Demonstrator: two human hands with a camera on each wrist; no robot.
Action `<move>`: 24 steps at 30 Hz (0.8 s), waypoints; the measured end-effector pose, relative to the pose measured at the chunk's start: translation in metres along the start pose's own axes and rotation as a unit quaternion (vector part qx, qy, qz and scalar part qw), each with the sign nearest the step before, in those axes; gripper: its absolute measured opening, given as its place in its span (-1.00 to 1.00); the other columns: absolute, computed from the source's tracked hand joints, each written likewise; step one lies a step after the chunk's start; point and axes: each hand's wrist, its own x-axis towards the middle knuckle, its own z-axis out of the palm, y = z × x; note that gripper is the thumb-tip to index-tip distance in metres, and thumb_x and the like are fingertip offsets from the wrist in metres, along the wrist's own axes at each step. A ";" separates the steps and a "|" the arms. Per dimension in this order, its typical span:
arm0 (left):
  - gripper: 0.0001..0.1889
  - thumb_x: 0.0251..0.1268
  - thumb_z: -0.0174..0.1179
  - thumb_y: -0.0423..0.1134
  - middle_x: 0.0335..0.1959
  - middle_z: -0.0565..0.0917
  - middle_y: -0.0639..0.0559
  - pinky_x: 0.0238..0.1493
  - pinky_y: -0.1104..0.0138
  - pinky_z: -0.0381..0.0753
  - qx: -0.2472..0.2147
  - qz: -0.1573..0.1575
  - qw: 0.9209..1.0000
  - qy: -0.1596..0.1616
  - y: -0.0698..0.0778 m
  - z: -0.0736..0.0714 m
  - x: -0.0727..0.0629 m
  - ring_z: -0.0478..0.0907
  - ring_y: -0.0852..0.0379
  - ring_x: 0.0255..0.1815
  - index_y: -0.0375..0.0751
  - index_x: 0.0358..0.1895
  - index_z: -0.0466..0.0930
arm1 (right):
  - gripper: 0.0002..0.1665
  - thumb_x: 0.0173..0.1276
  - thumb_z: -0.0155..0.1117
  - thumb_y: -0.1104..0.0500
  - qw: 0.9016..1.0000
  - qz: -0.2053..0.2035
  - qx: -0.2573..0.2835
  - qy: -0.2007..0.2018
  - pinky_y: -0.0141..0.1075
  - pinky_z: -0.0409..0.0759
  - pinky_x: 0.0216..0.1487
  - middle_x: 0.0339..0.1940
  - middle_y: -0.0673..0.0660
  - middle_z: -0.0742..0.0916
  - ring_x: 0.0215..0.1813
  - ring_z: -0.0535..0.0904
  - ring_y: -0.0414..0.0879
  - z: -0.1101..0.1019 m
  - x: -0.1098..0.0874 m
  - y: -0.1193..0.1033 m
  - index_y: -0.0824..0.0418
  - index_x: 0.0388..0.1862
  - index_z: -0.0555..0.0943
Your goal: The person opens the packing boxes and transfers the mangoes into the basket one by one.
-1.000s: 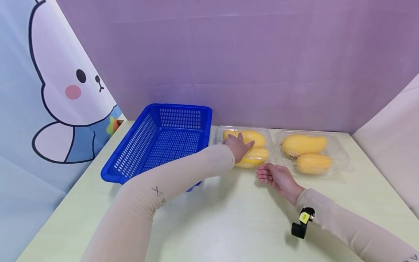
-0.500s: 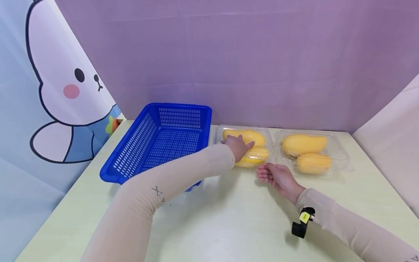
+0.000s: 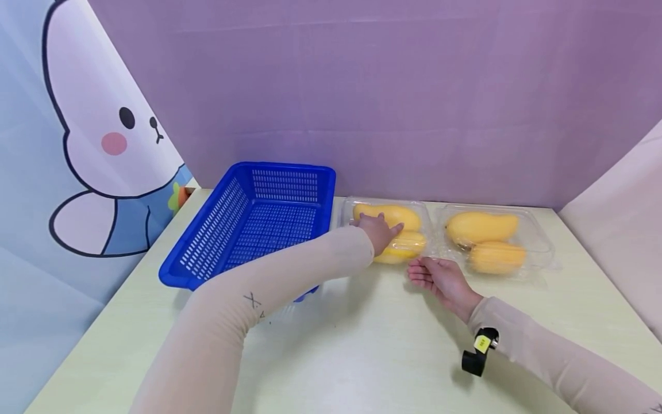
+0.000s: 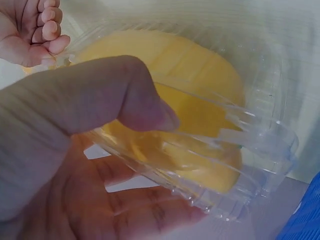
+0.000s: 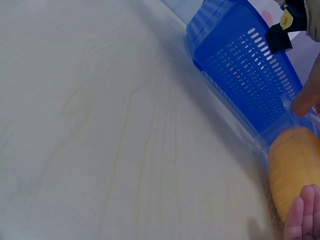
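A clear plastic clamshell box holds two yellow mangoes in the head view. My left hand lies over its lid with fingers spread. In the left wrist view the bent thumb presses the lid's side while the other fingers reach over its top, so the hand grips the box. At the near right corner, my right hand has thumb and forefinger together and seems to pinch the box's edge. Its other fingers are side by side below. Some of the near mango hides behind the left hand.
A blue slotted basket stands left of the boxes, partly behind the left sleeve. To the right sits a second clear box with two mangoes. A purple curtain closes off the back of the pale table.
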 end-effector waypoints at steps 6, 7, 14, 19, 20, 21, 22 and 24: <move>-0.46 0.56 -0.36 -0.06 0.51 0.01 -0.02 0.26 -0.03 0.34 -0.010 0.003 1.000 0.001 -0.002 -0.001 0.001 0.10 -0.32 0.41 0.38 0.49 -0.27 | -0.63 0.52 -0.22 0.28 1.000 -0.001 0.000 0.001 -0.43 0.64 -0.22 -0.46 0.02 0.72 -0.38 0.66 -0.24 0.001 0.001 0.000 0.43 -0.21 0.57; -0.46 0.56 -0.36 -0.04 0.51 0.01 -0.01 0.27 -0.03 0.33 -0.013 0.002 1.000 0.001 -0.003 -0.001 0.001 0.10 -0.32 0.41 0.38 0.49 -0.27 | -0.63 0.52 -0.21 0.28 1.000 0.000 0.000 0.001 -0.43 0.64 -0.22 -0.46 0.02 0.72 -0.38 0.66 -0.24 0.001 0.001 0.000 0.43 -0.20 0.57; -0.43 0.57 -0.37 -0.13 0.52 -0.04 0.00 0.30 -0.05 0.27 0.000 0.004 1.000 -0.012 -0.002 -0.001 0.004 0.10 -0.33 0.41 0.41 0.48 -0.33 | -0.63 0.52 -0.20 0.28 1.000 0.004 0.000 0.003 -0.42 0.64 -0.20 -0.45 0.02 0.73 -0.37 0.66 -0.23 0.001 0.000 0.000 0.46 -0.18 0.56; -0.42 0.56 -0.36 -0.17 0.53 -0.05 0.01 0.32 -0.04 0.25 0.006 0.000 1.000 -0.014 -0.002 0.000 0.006 0.09 -0.31 0.42 0.43 0.47 -0.32 | -0.64 0.52 -0.20 0.28 1.000 0.003 0.000 0.003 -0.42 0.64 -0.21 -0.45 0.03 0.73 -0.38 0.66 -0.23 0.002 0.001 0.000 0.49 -0.16 0.55; -0.42 0.56 -0.35 -0.16 0.53 -0.04 0.01 0.32 -0.04 0.25 0.006 -0.001 1.000 -0.012 -0.002 0.001 0.006 0.09 -0.31 0.41 0.43 0.47 -0.31 | -0.64 0.52 -0.20 0.28 1.000 0.002 -0.001 0.003 -0.41 0.64 -0.21 -0.45 0.03 0.73 -0.38 0.66 -0.23 0.002 0.001 0.000 0.50 -0.15 0.54; -0.43 0.56 -0.35 -0.13 0.53 -0.04 0.02 0.33 -0.05 0.24 0.000 -0.003 1.000 -0.011 -0.002 0.001 0.006 0.08 -0.31 0.42 0.43 0.47 -0.31 | -0.64 0.52 -0.20 0.28 1.000 0.001 -0.003 0.003 -0.42 0.64 -0.21 -0.45 0.03 0.73 -0.38 0.66 -0.23 0.002 0.001 0.000 0.50 -0.15 0.54; -0.43 0.56 -0.35 -0.12 0.53 -0.04 0.03 0.33 -0.05 0.24 -0.001 -0.005 1.000 -0.010 -0.002 0.001 0.006 0.08 -0.31 0.42 0.43 0.47 -0.31 | -0.63 0.52 -0.20 0.28 1.000 0.000 -0.004 0.003 -0.42 0.64 -0.21 -0.45 0.02 0.73 -0.38 0.66 -0.23 0.002 0.001 0.000 0.51 -0.14 0.54; -0.43 0.56 -0.34 -0.09 0.53 -0.03 0.04 0.33 -0.04 0.23 -0.003 -0.007 1.000 -0.010 -0.002 0.001 0.006 0.07 -0.29 0.43 0.43 0.47 -0.31 | -0.63 0.52 -0.19 0.28 1.000 -0.001 -0.007 0.002 -0.41 0.64 -0.21 -0.45 0.02 0.73 -0.37 0.66 -0.23 0.002 0.001 0.000 0.51 -0.13 0.53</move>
